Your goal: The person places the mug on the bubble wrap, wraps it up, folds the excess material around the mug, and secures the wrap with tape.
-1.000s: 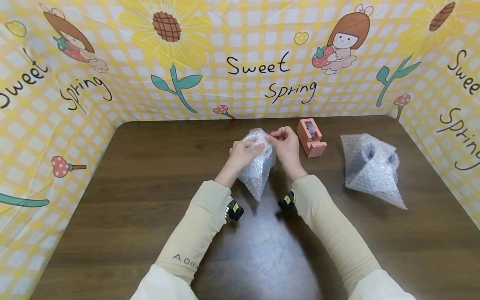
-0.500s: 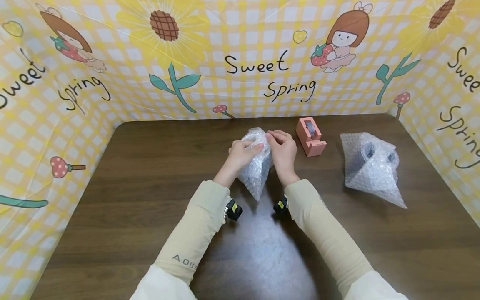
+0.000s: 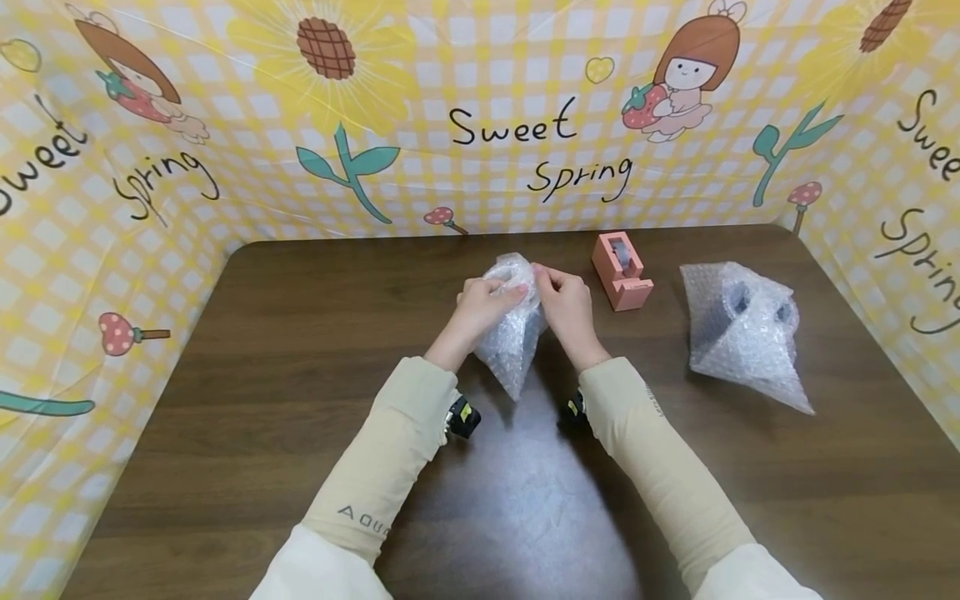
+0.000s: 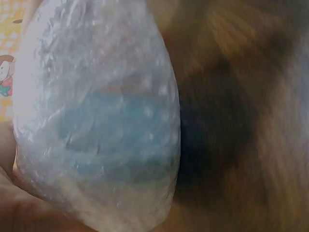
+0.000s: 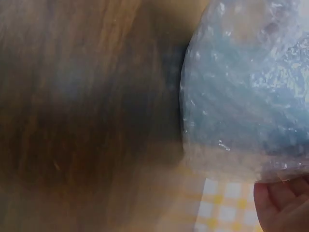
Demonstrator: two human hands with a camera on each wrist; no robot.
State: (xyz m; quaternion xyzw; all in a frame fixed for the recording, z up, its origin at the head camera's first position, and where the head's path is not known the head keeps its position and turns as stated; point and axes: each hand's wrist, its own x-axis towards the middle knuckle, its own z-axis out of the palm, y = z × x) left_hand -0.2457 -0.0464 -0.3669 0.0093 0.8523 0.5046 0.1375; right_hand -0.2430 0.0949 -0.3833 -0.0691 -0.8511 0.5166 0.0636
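Note:
A bundle of bubble wrap (image 3: 513,337) stands at the middle back of the table, narrowing to a point toward me. Something pale blue shows blurred through its layers (image 4: 116,128) in the left wrist view. My left hand (image 3: 480,310) holds the bundle from the left, its thumb across the upper front. At the upper right edge, my right hand (image 3: 566,305) pinches the wrap between thumb and curled forefinger. Whether a strip of tape lies under those fingertips I cannot tell. Right of that hand stands a pink tape dispenser (image 3: 622,273) with a roll in it.
Farther right lies another bubble-wrapped bundle (image 3: 750,337), with two round bluish ends showing through. The dark wooden table (image 3: 315,333) meets a yellow checked cloth (image 3: 495,192) at its back and sides.
My right fingers, first spread a little off the wrap's upper right edge, have drawn in against it. The right wrist swung left, then back right. The left hand keeps its hold.

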